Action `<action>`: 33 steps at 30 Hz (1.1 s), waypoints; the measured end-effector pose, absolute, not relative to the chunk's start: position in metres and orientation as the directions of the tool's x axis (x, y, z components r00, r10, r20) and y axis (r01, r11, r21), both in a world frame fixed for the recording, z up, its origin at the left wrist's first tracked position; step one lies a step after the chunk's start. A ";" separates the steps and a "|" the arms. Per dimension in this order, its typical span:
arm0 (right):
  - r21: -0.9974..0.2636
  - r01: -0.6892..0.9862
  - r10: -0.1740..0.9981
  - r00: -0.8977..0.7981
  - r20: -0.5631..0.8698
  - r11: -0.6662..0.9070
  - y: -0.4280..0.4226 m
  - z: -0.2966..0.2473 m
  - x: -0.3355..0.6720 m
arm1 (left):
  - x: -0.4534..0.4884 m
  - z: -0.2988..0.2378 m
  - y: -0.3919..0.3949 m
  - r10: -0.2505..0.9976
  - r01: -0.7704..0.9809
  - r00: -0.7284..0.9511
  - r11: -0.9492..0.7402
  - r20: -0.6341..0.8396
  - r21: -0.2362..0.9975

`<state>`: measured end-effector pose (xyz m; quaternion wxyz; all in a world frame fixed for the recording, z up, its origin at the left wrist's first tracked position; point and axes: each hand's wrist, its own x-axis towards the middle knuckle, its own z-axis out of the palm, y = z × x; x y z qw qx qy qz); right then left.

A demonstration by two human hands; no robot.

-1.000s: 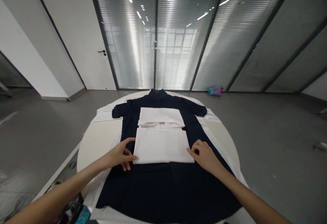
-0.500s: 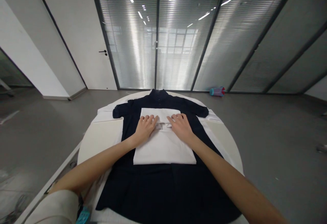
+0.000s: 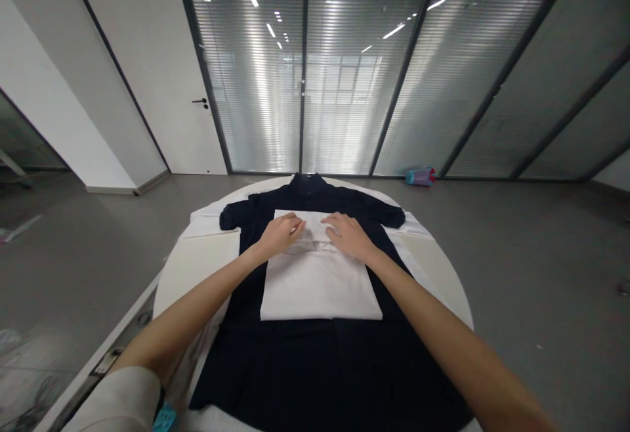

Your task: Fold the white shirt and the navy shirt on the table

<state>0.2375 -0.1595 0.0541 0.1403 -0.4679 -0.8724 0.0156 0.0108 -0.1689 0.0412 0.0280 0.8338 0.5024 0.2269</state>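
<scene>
Looks largely folded, with the white cloth (image 3: 319,287) flat atop the navy shirt (image 3: 305,373) on the desk (image 3: 197,264) but left uneven mid-panel, under a right hand (image 3: 348,235) with loosely spread fingers and a left hand (image 3: 280,234) with curled fingers, whether pinching impossible to tell.

Left forearm (image 3: 204,301) and right forearm (image 3: 443,320) slant inward; I see the left hand (image 3: 281,234), fingers curled, and near it the right hand (image 3: 348,235), palm down, fingers bent.
</scene>
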 end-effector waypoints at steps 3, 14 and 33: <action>-0.144 0.847 0.843 -0.463 0.273 0.511 -0.137 0.044 0.216 | 0.023 0.029 -0.149 0.839 0.846 0.352 -0.474 0.414 0.243; -0.163 0.885 0.898 -0.440 0.012 0.436 -0.111 -0.009 0.230 | 0.012 -0.025 -0.140 0.931 0.917 0.287 -0.336 0.226 0.217; -0.147 0.889 0.901 -0.426 0.080 0.433 -0.122 -0.004 0.221 | -0.018 -0.014 -0.155 0.944 0.885 0.259 -0.317 0.206 0.340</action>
